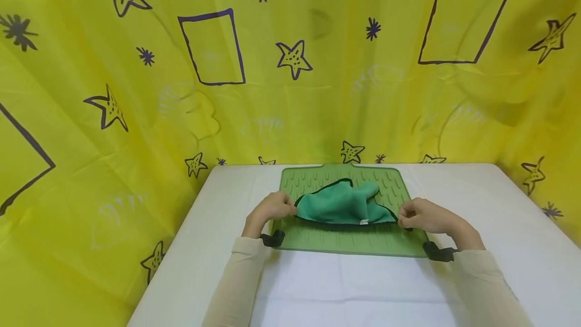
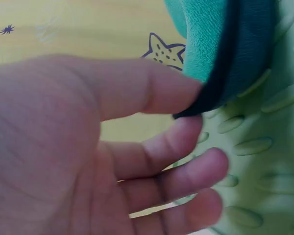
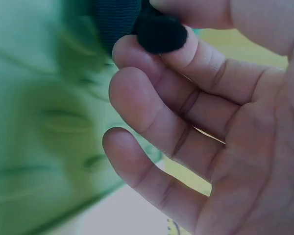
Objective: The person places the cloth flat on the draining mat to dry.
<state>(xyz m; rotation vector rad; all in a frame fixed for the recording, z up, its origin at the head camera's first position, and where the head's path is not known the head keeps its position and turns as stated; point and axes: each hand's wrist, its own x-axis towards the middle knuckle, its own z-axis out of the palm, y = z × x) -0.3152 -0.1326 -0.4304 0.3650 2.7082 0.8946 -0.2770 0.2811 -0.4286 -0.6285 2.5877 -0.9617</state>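
Observation:
A green cloth with black edging and a small white tag is stretched between both hands, over the green ridged mat. In the head view my left hand pinches its left corner; the left wrist view shows thumb and forefinger on the black edge, the other fingers loosely bent below. My right hand pinches the right corner. Up close in the right wrist view, thumb and index finger hold a black rounded tip of the edging. The cloth's middle is bunched, with a raised fold toward the back right.
The mat lies on a white table, near its back edge. Behind and to the sides hangs a yellow curtain with purple stars and squares. A black strap piece sits at the left wrist, another at the right.

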